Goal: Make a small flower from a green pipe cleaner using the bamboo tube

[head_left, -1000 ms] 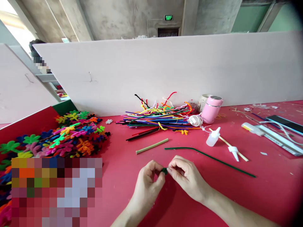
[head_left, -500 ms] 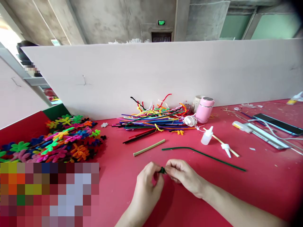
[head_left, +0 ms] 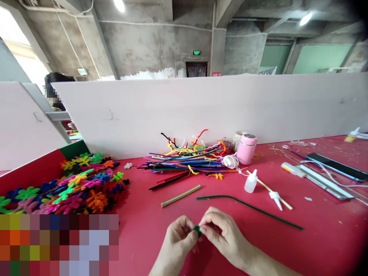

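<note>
My left hand (head_left: 177, 240) and my right hand (head_left: 223, 235) meet low in the view over the red table (head_left: 316, 237). Between their fingertips they pinch a small coiled piece of dark green pipe cleaner (head_left: 197, 230). Beyond the hands a long dark green pipe cleaner (head_left: 250, 206) lies bent on the table, and a short pale stick (head_left: 181, 196) lies to its left.
A bundle of coloured pipe cleaners (head_left: 186, 161) lies at the back by the white partition (head_left: 201, 111). A heap of pipe-cleaner flowers (head_left: 77, 184) fills the left. A pink cup (head_left: 246, 148), a small glue bottle (head_left: 250, 181), a phone (head_left: 336, 166) and a second person's head (head_left: 54, 86) are also visible.
The view has tilted up, so hands and table objects sit lower in the frame. Both hands keep pinching the small green coil, their fingers shifting slightly around it.
</note>
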Demonstrator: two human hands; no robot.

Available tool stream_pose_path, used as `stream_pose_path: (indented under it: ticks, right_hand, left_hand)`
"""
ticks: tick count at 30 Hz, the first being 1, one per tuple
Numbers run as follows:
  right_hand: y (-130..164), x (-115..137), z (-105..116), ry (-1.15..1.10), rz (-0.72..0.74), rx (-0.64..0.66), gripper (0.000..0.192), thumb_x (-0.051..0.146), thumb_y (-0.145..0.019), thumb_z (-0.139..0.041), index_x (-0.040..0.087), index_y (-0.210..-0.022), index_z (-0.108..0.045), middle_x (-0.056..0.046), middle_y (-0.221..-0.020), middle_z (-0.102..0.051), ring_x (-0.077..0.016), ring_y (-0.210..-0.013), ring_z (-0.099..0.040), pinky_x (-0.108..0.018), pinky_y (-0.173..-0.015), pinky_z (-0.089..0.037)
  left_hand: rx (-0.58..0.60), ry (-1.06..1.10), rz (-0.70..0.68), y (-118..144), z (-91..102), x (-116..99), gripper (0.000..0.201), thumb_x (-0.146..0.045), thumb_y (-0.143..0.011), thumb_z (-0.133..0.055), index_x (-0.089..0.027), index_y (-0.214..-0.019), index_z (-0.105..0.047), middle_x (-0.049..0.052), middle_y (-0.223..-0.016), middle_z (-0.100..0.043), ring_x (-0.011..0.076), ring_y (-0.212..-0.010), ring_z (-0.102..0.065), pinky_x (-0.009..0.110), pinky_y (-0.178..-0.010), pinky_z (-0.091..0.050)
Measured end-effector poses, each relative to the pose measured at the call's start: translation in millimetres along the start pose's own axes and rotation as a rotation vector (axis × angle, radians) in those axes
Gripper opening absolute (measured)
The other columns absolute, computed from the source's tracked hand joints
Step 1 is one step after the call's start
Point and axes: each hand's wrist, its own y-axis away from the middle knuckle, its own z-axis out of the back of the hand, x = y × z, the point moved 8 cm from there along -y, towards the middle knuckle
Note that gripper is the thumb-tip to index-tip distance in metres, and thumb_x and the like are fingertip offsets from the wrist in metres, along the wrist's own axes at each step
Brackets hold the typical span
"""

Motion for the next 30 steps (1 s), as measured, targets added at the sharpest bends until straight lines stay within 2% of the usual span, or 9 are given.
stream_pose_path:
  ticks: [5, 9, 15, 19, 21, 22, 24, 27, 30]
  right_hand:
    - [1, 3, -2, 0.145, 0.105, 0.006, 0.013, 0.019, -0.085, -0.042, 0.019, -0.074, -0.048, -0.001, -0.069, -0.051, -0.0135, -0.064, -0.05, -0.023, -0.059, -0.037]
    - [2, 1, -2, 0.115, 0.059, -0.038, 0.013, 0.018, -0.085, -0.039, 0.019, -0.073, -0.044, 0.0, -0.066, -0.047, -0.0133, -0.061, -0.047, -0.023, -0.056, -0.036]
    - [2, -6, -5, -0.107, -0.151, -0.047, 0.021, 0.028, -0.086, -0.038, 0.018, -0.067, -0.038, 0.002, -0.062, -0.038, -0.0118, -0.058, -0.039, -0.022, -0.055, -0.034]
    - [6, -26, -20, -0.394, -0.366, 0.039, 0.029, 0.04, -0.084, -0.04, 0.018, -0.065, -0.036, 0.006, -0.058, -0.028, -0.0089, -0.053, -0.027, -0.02, -0.047, -0.027]
    - [9, -34, -29, -0.525, -0.466, 0.098, 0.032, 0.043, -0.083, -0.042, 0.019, -0.064, -0.035, 0.007, -0.054, -0.025, -0.008, -0.05, -0.023, -0.02, -0.044, -0.023]
    - [11, -36, -31, -0.557, -0.49, 0.116, 0.032, 0.043, -0.083, -0.043, 0.019, -0.064, -0.035, 0.008, -0.053, -0.024, -0.0077, -0.049, -0.022, -0.019, -0.043, -0.021]
    - [10, -33, -29, -0.533, -0.463, 0.108, 0.031, 0.042, -0.083, -0.043, 0.018, -0.065, -0.037, 0.007, -0.053, -0.026, -0.0077, -0.049, -0.024, -0.019, -0.044, -0.022]
    - [5, -20, -14, -0.367, -0.311, 0.022, 0.02, 0.034, -0.085, -0.044, 0.016, -0.076, -0.046, 0.004, -0.063, -0.04, -0.0095, -0.056, -0.038, -0.019, -0.052, -0.033]
    - [2, -7, -3, -0.173, -0.145, -0.035, 0.011, 0.024, -0.085, -0.044, 0.017, -0.08, -0.05, 0.0, -0.073, -0.048, -0.0117, -0.066, -0.047, -0.021, -0.062, -0.038]
  left_hand:
    - [0.047, 0.085, 0.034, -4, 1.5, 13, 0.035, -0.04, -0.052, -0.075, -0.013, -0.059, -0.053, 0.0, -0.05, -0.058, 0.006, -0.04, -0.043, 0.019, -0.043, -0.031]
    - [0.021, 0.0, -0.041, -8, 4.0, 16, 0.037, -0.045, -0.053, -0.072, -0.014, -0.057, -0.052, 0.0, -0.05, -0.055, 0.0071, -0.043, -0.042, 0.02, -0.044, -0.032]
    - [-0.167, -0.546, -0.57, 9, 4.0, -15, 0.011, -0.019, -0.071, -0.055, -0.018, -0.061, -0.052, 0.001, -0.058, -0.052, 0.0118, -0.053, -0.046, 0.022, -0.052, -0.039]
    - [-0.063, -0.995, -1.025, 31, -18.7, -32, 0.018, -0.005, -0.072, -0.044, -0.02, -0.077, -0.054, 0.004, -0.07, -0.059, 0.015, -0.062, -0.052, 0.027, -0.063, -0.045]
    - [-0.018, -1.125, -1.158, 39, -26.1, -34, 0.022, -0.003, -0.072, -0.042, -0.02, -0.08, -0.054, 0.005, -0.072, -0.061, 0.0158, -0.064, -0.053, 0.031, -0.069, -0.045]
    - [-0.002, -1.147, -1.163, 40, -27.5, -36, 0.023, -0.002, -0.072, -0.042, -0.019, -0.081, -0.054, 0.005, -0.072, -0.061, 0.0158, -0.064, -0.053, 0.031, -0.07, -0.045]
    - [0.009, -1.098, -1.036, 34, -25.4, -38, 0.022, -0.001, -0.07, -0.043, -0.018, -0.077, -0.053, 0.004, -0.069, -0.06, 0.0148, -0.062, -0.052, 0.029, -0.066, -0.045]
    - [-0.062, -0.819, -0.611, 16, -8.3, -34, 0.016, -0.003, -0.069, -0.046, -0.017, -0.068, -0.051, 0.002, -0.063, -0.055, 0.0125, -0.057, -0.049, 0.023, -0.056, -0.042]
    - [-0.059, -0.38, -0.227, 4, 2.9, -12, 0.01, -0.014, -0.07, -0.055, -0.016, -0.061, -0.051, -0.002, -0.054, -0.05, 0.01, -0.05, -0.045, 0.021, -0.049, -0.038]
